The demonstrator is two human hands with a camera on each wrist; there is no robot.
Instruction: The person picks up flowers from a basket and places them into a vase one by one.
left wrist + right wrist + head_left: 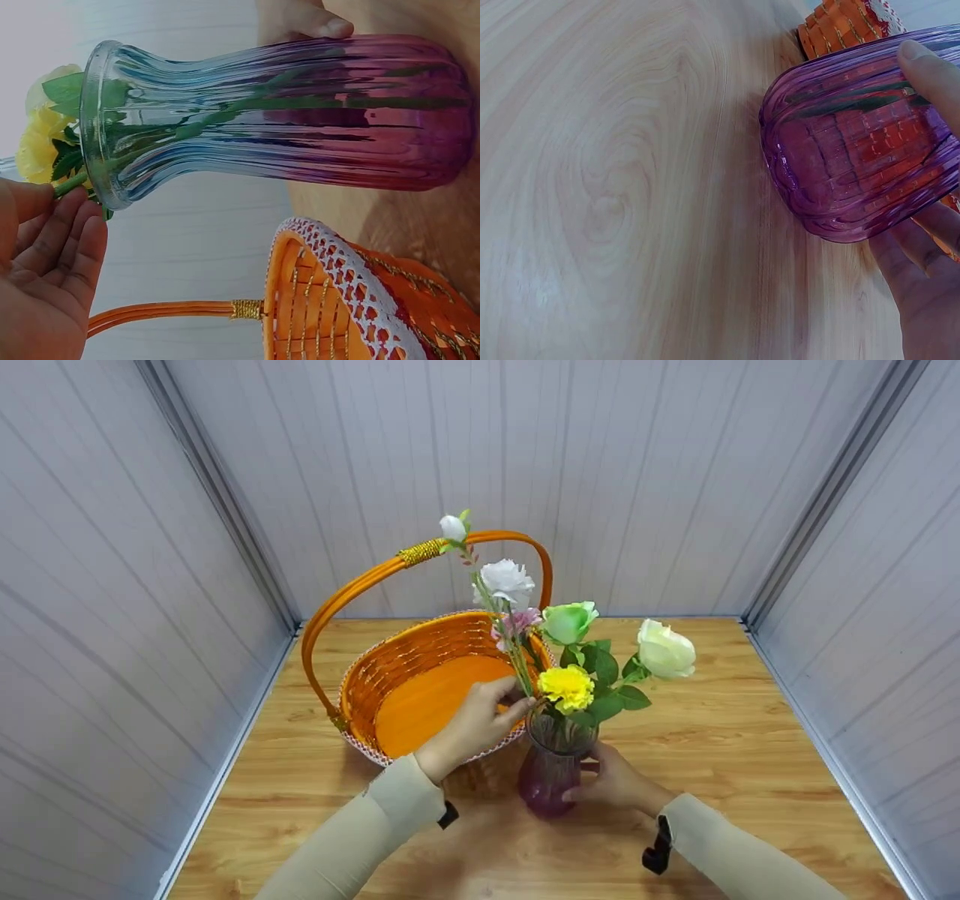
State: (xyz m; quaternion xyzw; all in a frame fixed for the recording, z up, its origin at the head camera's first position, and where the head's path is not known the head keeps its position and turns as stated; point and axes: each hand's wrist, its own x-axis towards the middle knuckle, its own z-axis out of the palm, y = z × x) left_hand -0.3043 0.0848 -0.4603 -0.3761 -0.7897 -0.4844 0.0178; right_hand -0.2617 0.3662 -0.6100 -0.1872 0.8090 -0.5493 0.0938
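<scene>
A ribbed glass vase [551, 787], blue at the neck and purple at the base, stands upright in front of the basket. My right hand [619, 784] holds its lower body from the right, with the thumb [930, 71] lying along the glass. At the rim, my left hand [484, 720] pinches a green flower stem [69, 184]; which bloom it carries is hard to tell. Out of the vase rise a yellow carnation [567, 688], a green rose [570, 622] and a cream rose [666, 649]. A white bud [453, 528], a white carnation [506, 582] and a pink flower [517, 625] lean left.
Behind the vase and to its left sits an orange woven basket [360, 697] with a tall arched handle [360, 583] and white lace trim [375, 304]. It stands on a wood-grain table [720, 750]. Pale panel walls [637, 472] enclose the back and both sides.
</scene>
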